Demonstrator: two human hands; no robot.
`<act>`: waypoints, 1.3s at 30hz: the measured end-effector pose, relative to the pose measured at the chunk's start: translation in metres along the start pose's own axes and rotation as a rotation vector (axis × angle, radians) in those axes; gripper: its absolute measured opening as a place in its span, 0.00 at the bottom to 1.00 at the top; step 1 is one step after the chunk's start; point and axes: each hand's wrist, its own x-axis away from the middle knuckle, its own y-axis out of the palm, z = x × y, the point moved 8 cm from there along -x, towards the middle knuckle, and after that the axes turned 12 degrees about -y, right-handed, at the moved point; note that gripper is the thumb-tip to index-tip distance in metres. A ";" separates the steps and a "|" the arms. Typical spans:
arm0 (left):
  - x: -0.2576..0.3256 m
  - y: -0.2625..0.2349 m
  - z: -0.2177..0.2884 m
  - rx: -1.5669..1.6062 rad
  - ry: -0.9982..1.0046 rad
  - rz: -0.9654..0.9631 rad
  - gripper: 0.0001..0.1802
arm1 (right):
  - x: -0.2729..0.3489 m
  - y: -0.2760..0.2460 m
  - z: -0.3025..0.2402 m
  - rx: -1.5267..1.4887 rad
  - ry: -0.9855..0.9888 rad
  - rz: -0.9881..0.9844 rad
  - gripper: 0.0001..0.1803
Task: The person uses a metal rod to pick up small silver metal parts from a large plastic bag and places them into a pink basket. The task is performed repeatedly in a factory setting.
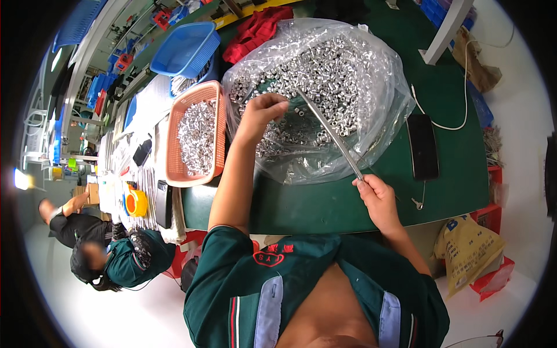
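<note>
Threading small metal sleeves onto a rod looks like the step in hand. Right hand point(377, 194), nearest, has its grip closed on the low end of one thin metal rod point(329, 132), which slants up over the bag. Left hand point(262, 113) dips fingers pinched into the clear plastic bag point(371, 75) of silver sleeves point(331, 64), too many to count; whether it holds one I cannot tell. Next move likely calls for lining a sleeve's bore with the rod tip. On the green surface point(348, 203): one black phone point(422, 146), one orange basket point(197, 136) of more parts, then one blue basket point(188, 49).
</note>
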 end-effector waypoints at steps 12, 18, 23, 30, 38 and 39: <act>0.017 0.011 0.012 0.642 -0.014 -0.503 0.11 | -0.002 0.009 -0.007 0.079 -0.040 -0.128 0.09; 0.029 -0.010 0.035 0.218 0.009 -0.373 0.14 | -0.002 0.010 -0.006 0.081 -0.061 -0.154 0.09; 0.036 0.002 0.036 0.210 -0.063 -0.389 0.14 | -0.001 0.011 -0.010 0.063 -0.081 -0.128 0.09; 0.039 0.030 0.023 0.194 -0.072 -0.409 0.16 | -0.001 0.005 -0.005 0.049 -0.033 -0.081 0.09; -0.002 0.009 0.018 -0.765 0.156 0.172 0.14 | -0.001 0.001 0.002 -0.041 0.026 -0.008 0.09; -0.005 0.014 0.019 -0.860 0.172 0.185 0.14 | -0.001 0.001 0.002 -0.038 0.016 -0.013 0.09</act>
